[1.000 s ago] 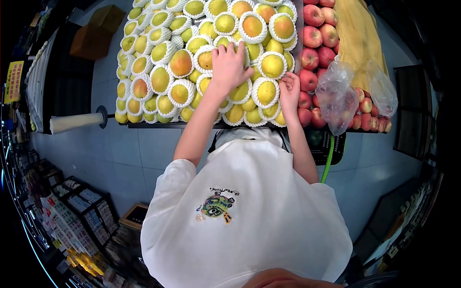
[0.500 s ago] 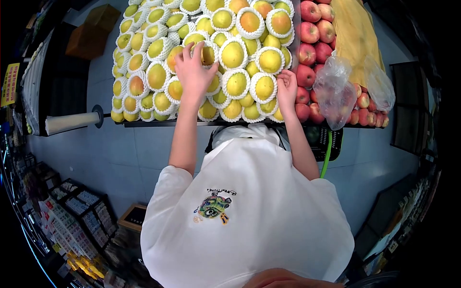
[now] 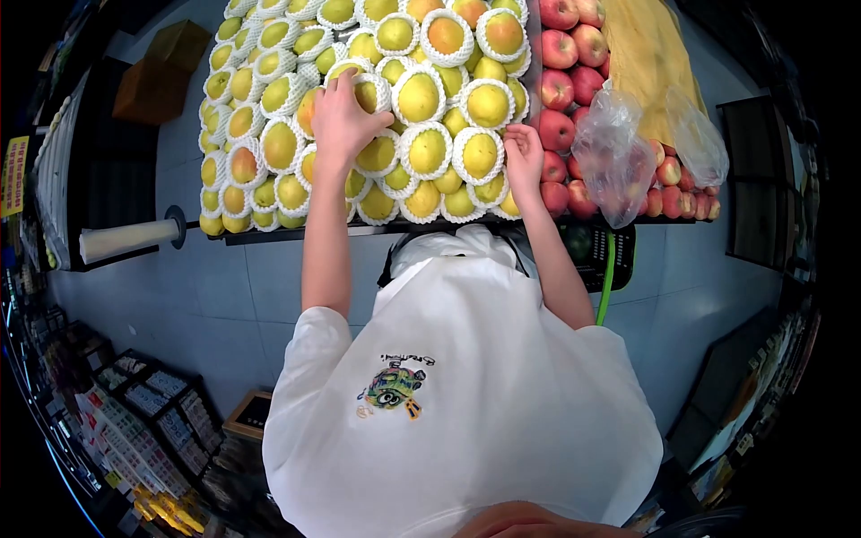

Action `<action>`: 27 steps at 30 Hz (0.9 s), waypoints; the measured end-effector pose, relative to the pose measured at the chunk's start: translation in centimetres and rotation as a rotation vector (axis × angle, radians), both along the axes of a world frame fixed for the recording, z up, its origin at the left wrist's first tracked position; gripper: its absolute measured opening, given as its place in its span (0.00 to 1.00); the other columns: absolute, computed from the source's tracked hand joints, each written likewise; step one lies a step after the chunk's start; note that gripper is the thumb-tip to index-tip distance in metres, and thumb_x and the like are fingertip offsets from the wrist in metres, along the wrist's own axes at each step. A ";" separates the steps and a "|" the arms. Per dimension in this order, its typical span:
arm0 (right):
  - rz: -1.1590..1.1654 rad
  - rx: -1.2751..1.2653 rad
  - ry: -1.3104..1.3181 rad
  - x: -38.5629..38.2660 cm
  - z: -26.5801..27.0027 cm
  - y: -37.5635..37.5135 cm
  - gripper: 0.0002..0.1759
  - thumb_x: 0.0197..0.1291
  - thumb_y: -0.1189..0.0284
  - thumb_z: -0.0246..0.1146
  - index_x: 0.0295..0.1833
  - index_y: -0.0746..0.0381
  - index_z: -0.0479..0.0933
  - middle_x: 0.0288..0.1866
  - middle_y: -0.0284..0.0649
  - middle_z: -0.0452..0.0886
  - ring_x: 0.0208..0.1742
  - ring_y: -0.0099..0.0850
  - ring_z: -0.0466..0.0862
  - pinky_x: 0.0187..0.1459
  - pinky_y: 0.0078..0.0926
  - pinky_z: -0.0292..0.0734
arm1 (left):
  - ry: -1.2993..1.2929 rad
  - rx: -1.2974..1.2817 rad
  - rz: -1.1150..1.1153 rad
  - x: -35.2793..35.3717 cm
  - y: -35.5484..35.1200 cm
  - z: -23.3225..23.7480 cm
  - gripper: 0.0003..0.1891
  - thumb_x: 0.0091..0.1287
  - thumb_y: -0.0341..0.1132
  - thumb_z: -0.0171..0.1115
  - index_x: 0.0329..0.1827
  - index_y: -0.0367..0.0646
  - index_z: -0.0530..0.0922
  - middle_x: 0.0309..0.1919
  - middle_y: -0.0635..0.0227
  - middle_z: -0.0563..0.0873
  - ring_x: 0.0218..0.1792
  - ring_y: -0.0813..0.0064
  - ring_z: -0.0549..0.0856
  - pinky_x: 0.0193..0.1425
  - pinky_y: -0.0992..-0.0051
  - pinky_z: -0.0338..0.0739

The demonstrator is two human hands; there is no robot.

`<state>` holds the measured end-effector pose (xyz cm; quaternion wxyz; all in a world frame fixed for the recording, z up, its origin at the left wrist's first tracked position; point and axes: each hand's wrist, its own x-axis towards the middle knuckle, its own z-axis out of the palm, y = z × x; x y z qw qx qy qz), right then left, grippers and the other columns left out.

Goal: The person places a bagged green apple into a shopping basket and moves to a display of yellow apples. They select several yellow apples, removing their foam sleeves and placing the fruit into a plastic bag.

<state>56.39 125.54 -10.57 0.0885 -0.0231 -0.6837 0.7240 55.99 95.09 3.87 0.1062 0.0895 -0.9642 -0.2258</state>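
Observation:
My left hand (image 3: 343,124) reaches over a pile of yellow-green, red-blushed fruits in white foam nets; they look like pears. Its fingers and thumb curve round one netted pear (image 3: 368,95), which still sits among the others. My right hand (image 3: 526,160) hovers by the right edge of the pile, next to another netted pear (image 3: 479,155). Its fingers are loosely bent and apart, with nothing visible in them.
Red apples (image 3: 557,131) lie right of a divider. A clear plastic bag (image 3: 614,157) and a yellow cloth (image 3: 647,72) lie over part of them. A bag roll (image 3: 130,240) sticks out at left. A basket with a green handle (image 3: 607,280) is below the display.
The view has shifted slightly, so the display sits further up and left. The fingers of my left hand have drawn closer round the pear. My right hand keeps nearly the same pose.

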 end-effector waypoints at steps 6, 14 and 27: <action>0.030 -0.062 -0.015 0.1 0.3 0.4 0.11 0.69 0.84 0.60 0.55 0.65 0.78 0.47 0.35 0.83 0.47 0.23 0.82 0.54 0.20 0.78 | 0.120 0.550 0.065 -1.0 -3.2 2.3 0.43 0.48 0.41 0.81 0.70 0.35 0.78 0.61 0.49 0.87 0.56 0.63 0.89 0.59 0.65 0.85; 0.027 -0.081 -0.032 0.0 0.1 0.4 0.11 0.69 0.84 0.61 0.55 0.65 0.78 0.47 0.36 0.83 0.48 0.23 0.82 0.55 0.20 0.78 | 0.044 -0.337 -0.098 -0.3 -0.1 1.3 0.41 0.42 0.42 0.82 0.65 0.45 0.79 0.59 0.61 0.85 0.58 0.50 0.79 0.55 0.53 0.81; 0.006 -0.102 -0.026 0.2 0.0 0.4 0.10 0.69 0.84 0.61 0.54 0.65 0.78 0.47 0.36 0.83 0.49 0.23 0.83 0.56 0.20 0.78 | 0.138 -0.118 -0.247 -0.9 -0.8 -1.7 0.40 0.43 0.38 0.81 0.65 0.43 0.78 0.60 0.58 0.83 0.59 0.52 0.78 0.65 0.55 0.77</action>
